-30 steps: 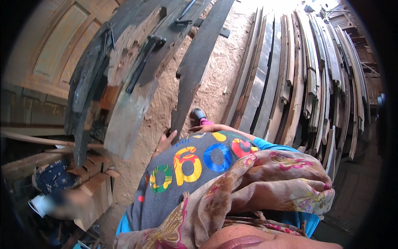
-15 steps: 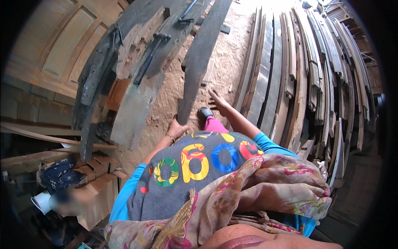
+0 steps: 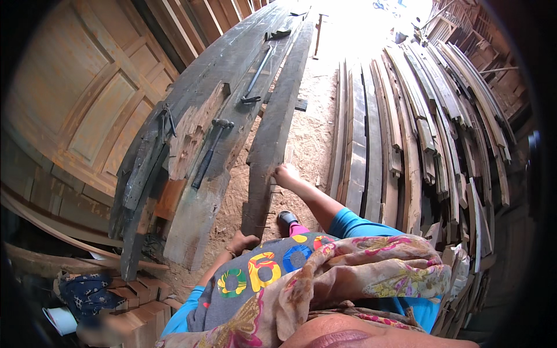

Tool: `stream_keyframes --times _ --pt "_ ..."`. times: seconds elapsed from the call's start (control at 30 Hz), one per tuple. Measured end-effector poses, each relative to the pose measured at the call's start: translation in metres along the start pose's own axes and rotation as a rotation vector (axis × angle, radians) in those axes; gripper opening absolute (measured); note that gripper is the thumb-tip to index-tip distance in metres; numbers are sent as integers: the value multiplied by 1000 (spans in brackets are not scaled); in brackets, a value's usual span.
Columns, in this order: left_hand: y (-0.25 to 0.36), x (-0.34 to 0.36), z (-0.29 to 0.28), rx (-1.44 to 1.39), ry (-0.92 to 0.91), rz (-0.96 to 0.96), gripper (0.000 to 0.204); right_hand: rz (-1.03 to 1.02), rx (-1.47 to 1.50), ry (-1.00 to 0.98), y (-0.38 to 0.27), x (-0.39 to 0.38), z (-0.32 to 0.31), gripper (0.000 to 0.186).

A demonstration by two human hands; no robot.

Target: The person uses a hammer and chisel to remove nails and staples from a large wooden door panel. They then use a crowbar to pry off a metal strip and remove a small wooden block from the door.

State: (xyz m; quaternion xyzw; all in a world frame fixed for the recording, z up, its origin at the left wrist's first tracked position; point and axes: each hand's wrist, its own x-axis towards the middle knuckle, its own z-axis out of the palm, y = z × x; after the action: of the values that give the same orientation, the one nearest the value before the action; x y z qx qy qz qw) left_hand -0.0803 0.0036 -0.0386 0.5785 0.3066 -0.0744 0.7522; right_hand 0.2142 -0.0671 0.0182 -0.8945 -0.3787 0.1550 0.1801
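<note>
A long dark plank (image 3: 272,127) runs away from me, its near end close to my body. My left hand (image 3: 243,241) is closed on that near end, thumb on top and the other fingers mostly hidden. Farther along, my right hand (image 3: 285,175) grips the plank's right edge with curled fingers. A few nails (image 3: 270,213) seem to stick out of the edge between my hands. On the boards to the left lie a hammer (image 3: 210,152) with a dark grip, a pry bar (image 3: 259,72) and pincers (image 3: 167,120).
Wide weathered boards (image 3: 194,226) lie left of the plank, one with a broken, splintered piece (image 3: 194,130). Long timbers (image 3: 374,139) are stacked on the right. Panelled wooden doors (image 3: 93,98) lean at the left. Wood blocks (image 3: 142,316) and a white bucket (image 3: 60,321) sit at lower left.
My right hand has gone from spread in the air beside the plank to gripping its right edge. My left hand stays at the near end. The view has tilted up toward the far end.
</note>
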Motion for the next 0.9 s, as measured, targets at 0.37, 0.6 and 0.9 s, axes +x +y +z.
stream_keyframes --times 0.37,0.6,0.9 --pt "18 -79 -54 -952 -379 2 121 -276 -122 -122 -132 63 -52 41" --pt "-70 -175 -44 -1318 -48 110 103 -354 147 25 -70 9 26 47" --pt "-54 -173 -51 -1161 37 268 89 -411 233 110 -51 -16 55 64"
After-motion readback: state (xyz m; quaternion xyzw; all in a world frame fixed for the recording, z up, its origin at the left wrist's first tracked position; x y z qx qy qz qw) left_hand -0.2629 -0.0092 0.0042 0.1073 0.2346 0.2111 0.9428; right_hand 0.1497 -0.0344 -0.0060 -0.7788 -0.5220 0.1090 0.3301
